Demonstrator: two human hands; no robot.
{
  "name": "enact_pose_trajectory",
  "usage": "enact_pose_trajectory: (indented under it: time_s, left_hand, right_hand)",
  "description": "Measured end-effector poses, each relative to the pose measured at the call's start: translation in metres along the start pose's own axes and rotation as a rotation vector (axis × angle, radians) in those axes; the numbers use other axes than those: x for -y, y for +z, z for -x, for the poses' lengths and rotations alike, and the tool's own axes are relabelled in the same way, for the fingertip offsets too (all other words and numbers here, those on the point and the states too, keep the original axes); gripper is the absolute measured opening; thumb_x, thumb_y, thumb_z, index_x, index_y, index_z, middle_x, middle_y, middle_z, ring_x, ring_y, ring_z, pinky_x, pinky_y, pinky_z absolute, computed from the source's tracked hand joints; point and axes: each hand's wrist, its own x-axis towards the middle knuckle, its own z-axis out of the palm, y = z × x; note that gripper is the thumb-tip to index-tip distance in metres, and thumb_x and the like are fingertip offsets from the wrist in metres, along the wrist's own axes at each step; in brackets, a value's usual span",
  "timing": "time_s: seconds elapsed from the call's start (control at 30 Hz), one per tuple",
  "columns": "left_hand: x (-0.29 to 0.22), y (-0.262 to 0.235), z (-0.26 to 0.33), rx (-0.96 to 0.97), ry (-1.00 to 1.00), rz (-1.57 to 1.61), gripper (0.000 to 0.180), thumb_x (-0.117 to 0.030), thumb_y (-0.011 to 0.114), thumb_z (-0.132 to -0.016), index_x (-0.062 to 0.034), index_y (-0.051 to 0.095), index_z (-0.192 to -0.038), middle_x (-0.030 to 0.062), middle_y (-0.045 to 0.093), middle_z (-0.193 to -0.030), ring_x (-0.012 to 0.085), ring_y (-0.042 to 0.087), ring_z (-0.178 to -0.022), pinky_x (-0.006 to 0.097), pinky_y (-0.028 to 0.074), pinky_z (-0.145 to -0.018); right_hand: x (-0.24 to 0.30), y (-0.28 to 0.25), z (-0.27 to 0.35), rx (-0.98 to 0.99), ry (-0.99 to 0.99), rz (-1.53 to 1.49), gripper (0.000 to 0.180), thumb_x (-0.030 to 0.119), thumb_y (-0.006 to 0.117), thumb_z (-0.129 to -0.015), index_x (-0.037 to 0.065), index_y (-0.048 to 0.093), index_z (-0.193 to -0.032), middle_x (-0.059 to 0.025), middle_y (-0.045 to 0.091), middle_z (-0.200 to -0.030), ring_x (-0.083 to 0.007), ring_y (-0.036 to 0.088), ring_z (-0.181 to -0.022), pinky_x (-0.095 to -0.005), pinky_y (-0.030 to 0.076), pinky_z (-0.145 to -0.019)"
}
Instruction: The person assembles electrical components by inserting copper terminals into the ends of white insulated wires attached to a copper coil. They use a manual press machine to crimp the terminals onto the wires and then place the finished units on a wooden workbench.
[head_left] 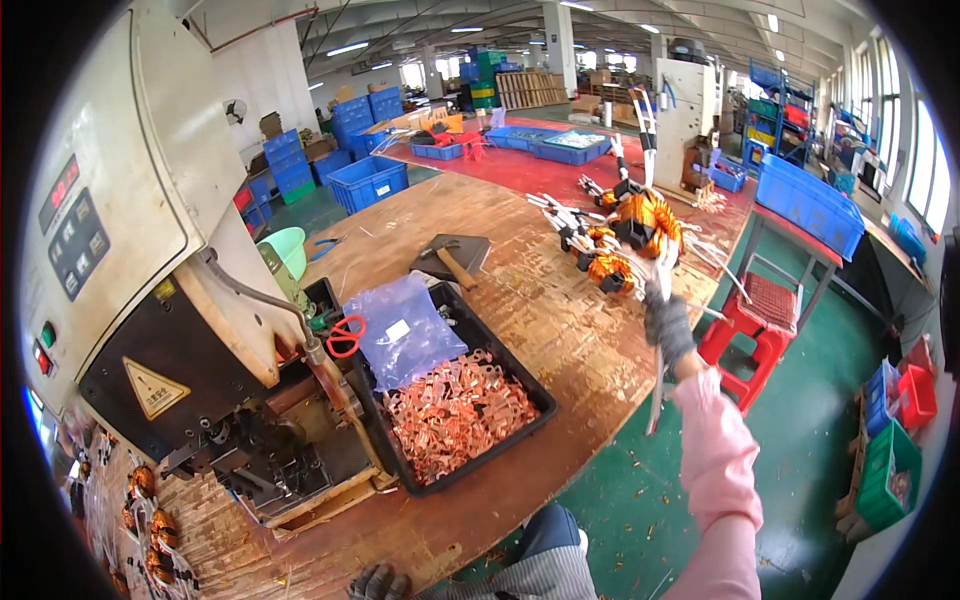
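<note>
Right hand [668,325] gripping white leads [664,272], left hand [379,582] at wooden table [590,350], grip unclear

A worn wooden table [570,345] carried orange-wound coils [650,222] with white leads [663,268] just beyond the right hand [668,325]. Left of that hand lay a dark slab [478,250] bearing a hammer [458,268]; beyond the left hand [378,582], a black tray [500,350] of copper pieces [460,410].

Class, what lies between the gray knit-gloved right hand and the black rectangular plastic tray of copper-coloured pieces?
In the head view, only a stretch of worn brown wooden tabletop lies between the gloved right hand and the black tray.
</note>
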Motion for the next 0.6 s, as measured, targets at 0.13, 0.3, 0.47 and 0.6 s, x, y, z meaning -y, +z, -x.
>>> enact_pose_trajectory:
  time_s: [0.13, 0.3, 0.47, 0.6]
  left_hand:
    - [-0.003, 0.007, -0.007, -0.039, -0.061, -0.066, 0.053, -0.032, 0.063, -0.068, -0.0085, 0.051, -0.114, 0.0181, 0.045, -0.120, 0.0376, 0.045, -0.105, 0.050, 0.038, -0.086]
    - [0.013, 0.044, 0.004, -0.066, -0.094, -0.018, 0.049, -0.034, 0.063, -0.067, -0.0086, 0.054, -0.108, 0.0181, 0.047, -0.113, 0.0353, 0.047, -0.101, 0.048, 0.040, -0.081]
    - [0.004, 0.026, -0.007, -0.057, -0.111, -0.034, 0.048, -0.032, 0.063, -0.067, -0.0079, 0.054, -0.107, 0.0172, 0.048, -0.112, 0.0351, 0.047, -0.101, 0.048, 0.040, -0.082]
    - [0.005, 0.035, 0.015, -0.105, -0.216, -0.039, 0.050, -0.037, 0.065, -0.069, -0.0144, 0.053, -0.112, 0.0114, 0.052, -0.111, 0.0306, 0.053, -0.096, 0.043, 0.044, -0.081]
  right_hand:
    - [0.051, 0.018, -0.124, -0.154, -0.292, 0.597, 0.023, 0.026, 0.065, -0.079, 0.005, 0.055, -0.078, -0.0007, 0.051, -0.053, -0.0122, 0.046, -0.040, -0.0279, 0.035, -0.035]
    - [0.034, -0.009, -0.256, -0.189, -0.157, 1.566, 0.039, 0.037, 0.060, -0.079, 0.003, 0.057, -0.099, -0.0125, 0.062, -0.083, -0.0257, 0.058, -0.070, -0.0373, 0.048, -0.064]
    - [-0.044, 0.023, -0.231, -0.323, -0.169, 1.685, 0.031, 0.024, 0.041, -0.088, 0.008, 0.059, -0.107, -0.0170, 0.060, -0.106, -0.0313, 0.060, -0.092, -0.0408, 0.047, -0.079]
    - [-0.033, 0.044, -0.180, 0.096, -0.274, 1.881, 0.024, 0.022, 0.051, -0.081, 0.006, 0.061, -0.096, -0.0159, 0.063, -0.090, -0.0287, 0.061, -0.080, -0.0365, 0.050, -0.072]
